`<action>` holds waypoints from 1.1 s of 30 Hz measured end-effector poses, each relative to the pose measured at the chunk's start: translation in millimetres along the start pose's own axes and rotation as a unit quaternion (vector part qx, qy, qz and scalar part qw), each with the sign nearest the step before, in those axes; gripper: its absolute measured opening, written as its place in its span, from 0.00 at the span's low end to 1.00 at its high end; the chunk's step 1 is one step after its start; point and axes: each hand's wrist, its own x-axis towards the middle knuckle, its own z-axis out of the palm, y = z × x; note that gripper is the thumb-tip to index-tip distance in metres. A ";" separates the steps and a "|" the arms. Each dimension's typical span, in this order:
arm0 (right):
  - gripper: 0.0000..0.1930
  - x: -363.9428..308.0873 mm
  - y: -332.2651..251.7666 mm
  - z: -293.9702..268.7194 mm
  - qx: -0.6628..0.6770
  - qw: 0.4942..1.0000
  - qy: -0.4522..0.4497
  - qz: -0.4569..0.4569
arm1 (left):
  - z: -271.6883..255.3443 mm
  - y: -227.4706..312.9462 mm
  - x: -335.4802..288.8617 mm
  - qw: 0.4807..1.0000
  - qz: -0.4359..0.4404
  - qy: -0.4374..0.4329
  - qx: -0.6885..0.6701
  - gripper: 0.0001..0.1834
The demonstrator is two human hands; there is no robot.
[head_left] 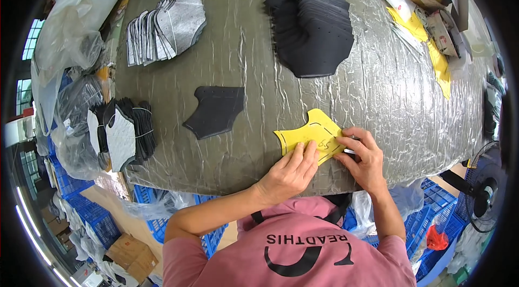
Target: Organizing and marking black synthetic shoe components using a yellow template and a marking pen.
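Worktable (232,33): spreading across the middle of the view, its wrinkled, shiny covering catching light toward 3 o'clock; clock read from the view's centre.
Black stack (319,27): lying fanned at 1 o'clock, edges overlapping, small holes showing in the front piece.
Grey-faced bundle (186,22): leaning over between 10 and 11 o'clock, a thin tie crossing it.
Black-and-grey bundle (120,138): sitting at 9 o'clock near the table's edge, also tied.
Yellow template (311,131): lying between 3 and 4 o'clock, just off centre, showing dark dashes and handwriting.
Single black cut piece (217,113): lying flat between 9 and 10 o'clock, apart from the template.
Left hand (293,170): resting at 5 o'clock, fingers extending over the template's lower part, not closing around it.
Right hand (365,158): touching the template's right edge at 4 o'clock, thumb and fingertips bending; cannot tell whether they are pinching it.
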 end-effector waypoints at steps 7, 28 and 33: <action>0.19 -2.0 1.8 -6.6 -0.041 0.999 -0.015 -0.030 | -3.3 -14.9 6.7 0.988 -0.018 0.005 -0.156 0.22; 0.15 18.9 18.0 -27.9 0.076 0.991 -0.045 -0.105 | -9.6 -28.5 22.6 0.985 0.018 -0.017 -0.169 0.17; 0.16 19.9 20.2 -27.2 0.079 0.990 -0.044 -0.110 | -10.5 -26.6 23.8 0.990 0.004 -0.016 -0.141 0.17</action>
